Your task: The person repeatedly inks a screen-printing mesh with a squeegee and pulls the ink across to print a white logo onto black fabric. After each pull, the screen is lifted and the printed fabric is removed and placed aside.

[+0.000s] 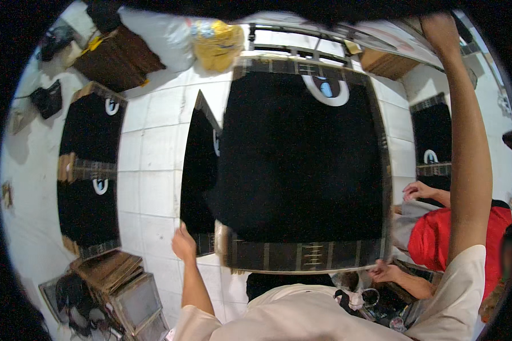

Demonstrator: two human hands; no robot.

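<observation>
Left of the large black-covered board (301, 165), toward its far end, lie a brown box (122, 59) and white plastic bag (159, 40), contents hidden; nearer, the left hand (184, 244) grasps a slanted black panel (198, 170) by its near corner. Behind sits a yellow bag (217, 45), contents unclear. The board's long axis points away from the person, white arc print (328, 102) farthest. Beyond its far right corner, the right hand (439, 34) is at a pale frame (392, 42), grip impossible to tell.

Wide fisheye downward from head height

"What sort of place is shown?"
"A workshop, apparently. Black cloths (301, 170) are laid on boards (290, 257) left and right, with white rings (328, 103) repeated."
"Anything else?"
"Frames (135, 300) are stacked near left; bags (216, 48) are seen far left."
</observation>
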